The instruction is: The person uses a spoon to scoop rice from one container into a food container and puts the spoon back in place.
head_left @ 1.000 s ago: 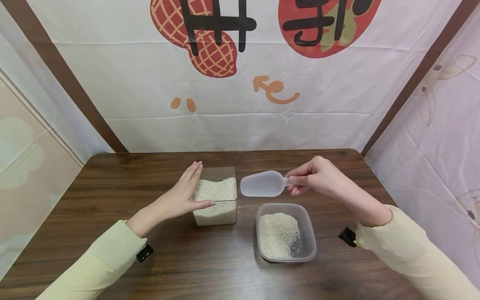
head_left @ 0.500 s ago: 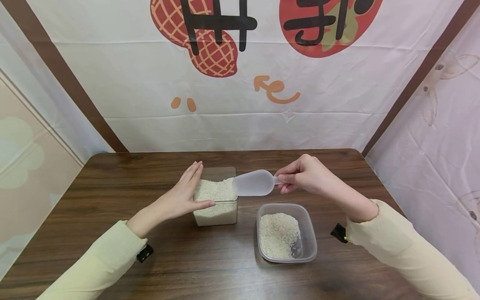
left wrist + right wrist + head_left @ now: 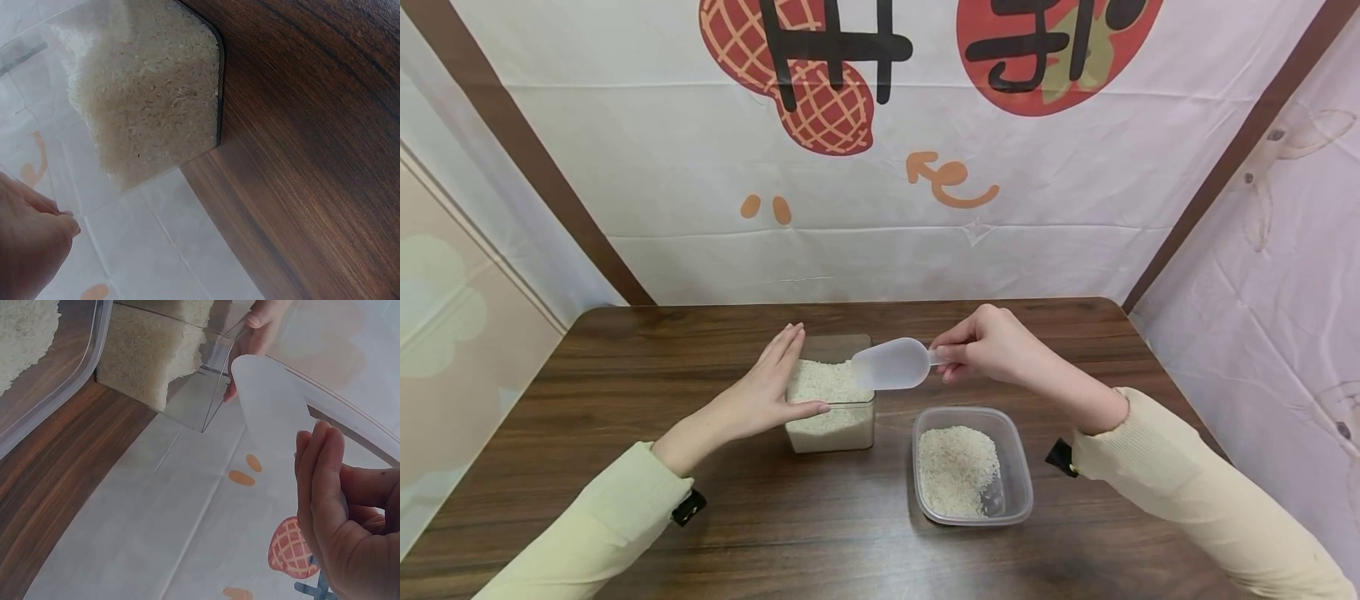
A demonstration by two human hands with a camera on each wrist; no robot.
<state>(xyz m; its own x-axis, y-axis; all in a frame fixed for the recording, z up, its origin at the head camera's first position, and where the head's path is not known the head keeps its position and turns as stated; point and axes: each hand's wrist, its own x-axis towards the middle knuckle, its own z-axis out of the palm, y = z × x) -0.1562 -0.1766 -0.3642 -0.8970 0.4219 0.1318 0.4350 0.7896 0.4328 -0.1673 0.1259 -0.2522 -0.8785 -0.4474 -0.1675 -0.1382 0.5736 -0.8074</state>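
Note:
A clear, straight-sided container of white rice stands on the table, left of centre. My left hand rests against its left side, fingers straight and thumb along the near rim. In the left wrist view, rice shows through the container's wall. My right hand pinches the handle of a translucent white scoop, whose tip overlaps the container's right rim in the head view. The right wrist view shows the scoop up by the container's top edge. No rice shows in the scoop.
A shallow clear plastic tub with a heap of rice stands in front of the scoop, to the right of the tall container. The brown wooden table ends at a printed white cloth backdrop.
My right hand has carried the scoop leftward, from beside the tall container to over its right rim. The left hand and both rice containers have stayed in place.

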